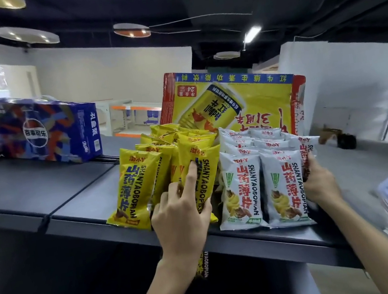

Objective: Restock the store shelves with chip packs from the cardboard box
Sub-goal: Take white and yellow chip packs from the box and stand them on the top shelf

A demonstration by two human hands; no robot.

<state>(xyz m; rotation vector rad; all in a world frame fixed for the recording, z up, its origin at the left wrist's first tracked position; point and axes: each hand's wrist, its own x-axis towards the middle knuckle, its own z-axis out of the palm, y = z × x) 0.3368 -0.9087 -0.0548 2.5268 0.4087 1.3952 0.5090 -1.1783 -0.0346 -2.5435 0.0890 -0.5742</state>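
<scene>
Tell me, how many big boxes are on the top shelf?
2. A blue box stands at the back left of the shelf, and a yellow box stands behind the packs. More may hide behind them.

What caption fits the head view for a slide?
Restocking the shelf: left hand holds yellow chip pack, right hand grips white chip pack.

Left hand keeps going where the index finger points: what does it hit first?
The front yellow pack that the left hand holds, fingertip on it; beyond, probably the yellow packs behind, depth unclear.
</scene>
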